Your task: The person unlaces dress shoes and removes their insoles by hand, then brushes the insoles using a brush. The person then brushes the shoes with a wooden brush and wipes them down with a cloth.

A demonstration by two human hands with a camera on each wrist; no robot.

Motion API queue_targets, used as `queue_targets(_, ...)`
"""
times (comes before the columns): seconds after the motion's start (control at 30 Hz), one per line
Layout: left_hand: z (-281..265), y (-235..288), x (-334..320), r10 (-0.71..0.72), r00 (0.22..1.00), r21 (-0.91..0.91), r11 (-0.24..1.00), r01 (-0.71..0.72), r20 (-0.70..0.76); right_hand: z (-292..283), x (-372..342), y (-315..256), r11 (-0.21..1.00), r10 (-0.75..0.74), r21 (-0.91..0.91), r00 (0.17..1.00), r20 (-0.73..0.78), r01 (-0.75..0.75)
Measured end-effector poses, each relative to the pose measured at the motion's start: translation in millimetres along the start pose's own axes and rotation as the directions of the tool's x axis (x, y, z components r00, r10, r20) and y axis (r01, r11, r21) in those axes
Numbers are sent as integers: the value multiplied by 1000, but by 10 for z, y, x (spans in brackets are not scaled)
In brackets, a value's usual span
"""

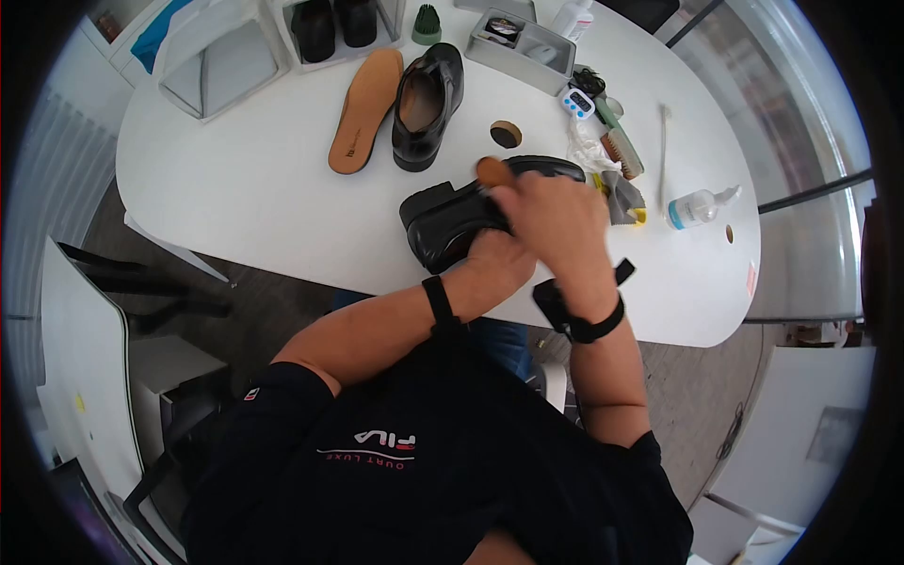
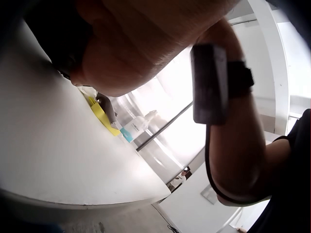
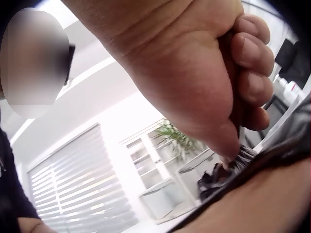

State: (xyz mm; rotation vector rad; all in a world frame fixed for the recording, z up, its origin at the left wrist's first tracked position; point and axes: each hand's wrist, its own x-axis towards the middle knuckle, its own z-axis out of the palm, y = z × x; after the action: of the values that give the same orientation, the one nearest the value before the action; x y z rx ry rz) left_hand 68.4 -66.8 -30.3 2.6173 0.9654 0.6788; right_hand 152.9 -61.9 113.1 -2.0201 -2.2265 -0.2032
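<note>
A black leather shoe is tilted on its side near the table's front edge, its heel toward the left. My left hand holds the shoe from the near side; its fingers are hidden by the shoe and the other hand. Over the shoe, my right hand grips a brush whose rounded wooden end sticks out past the thumb. In the right wrist view the fingers curl round it, and dark bristles show below, close over the leather.
The other black shoe stands beyond, beside a tan insole. A metal tin, a timer, a wooden brush, a yellow-edged grey packet and a spray bottle lie rightward. Clear shoe boxes stand at back left.
</note>
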Motion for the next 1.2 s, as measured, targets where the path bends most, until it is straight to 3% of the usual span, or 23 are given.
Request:
queue_targets(0.03,-247,73,39,-11,986,90,996,-4,169,14,-17,185,999,48,-22,998,-50,-49)
queue_targets(0.2,-269,101,76,-23,989,116,993,6,144,312,-151,782,960,266,-35,946,-188,-277)
queue_targets(0.3,-253,76,100,-48,992,123,992,33,116,381,-362,491,954,239,196,970,-45,-226)
queue_targets(0.4,-308,16,91,-67,992,106,993,55,110,373,-324,687,920,371,161,927,-54,-358)
queue_targets(0.47,-433,5,136,-106,989,83,992,97,104,474,-362,715,915,360,210,932,-44,-344)
queue_targets(0.53,-463,-45,148,-146,985,68,988,139,97,570,-461,575,882,283,380,958,43,-278)
queue_targets(0.6,-493,-102,123,-194,976,46,981,190,101,511,-497,570,828,292,469,950,108,-307)
queue_targets(0.67,-567,-150,83,-247,964,-85,963,256,99,502,-525,629,731,222,617,956,190,-292)
queue_targets(0.8,-608,-277,122,-278,953,-259,918,300,119,516,-510,489,830,218,513,974,61,-218)
queue_targets(0.87,-689,-307,142,-399,881,-453,756,472,253,442,-527,429,829,284,489,957,49,-271)
queue_targets(0.9,-722,-348,157,-398,882,-449,759,471,253,467,-510,451,826,287,493,957,47,-272)
queue_targets(0.97,-772,-417,177,-439,764,-598,478,644,472,541,-475,522,850,374,369,924,76,-374)
queue_targets(1.0,-785,-424,172,-437,766,-594,484,642,472,558,-503,504,847,379,373,923,73,-377)
queue_targets(1.07,-788,-432,143,-331,854,-907,-7,422,400,579,-612,441,800,269,532,958,97,-278)
queue_targets(1.1,-755,-484,122,-328,853,-904,-6,428,406,616,-654,434,773,182,613,983,34,-164)
queue_targets(1.13,-741,-536,119,-342,836,-893,-22,450,429,620,-646,411,770,190,614,981,34,-170)
queue_targets(1.2,-683,-585,102,-349,814,-875,-37,483,464,631,-604,324,904,149,417,983,-103,-93)
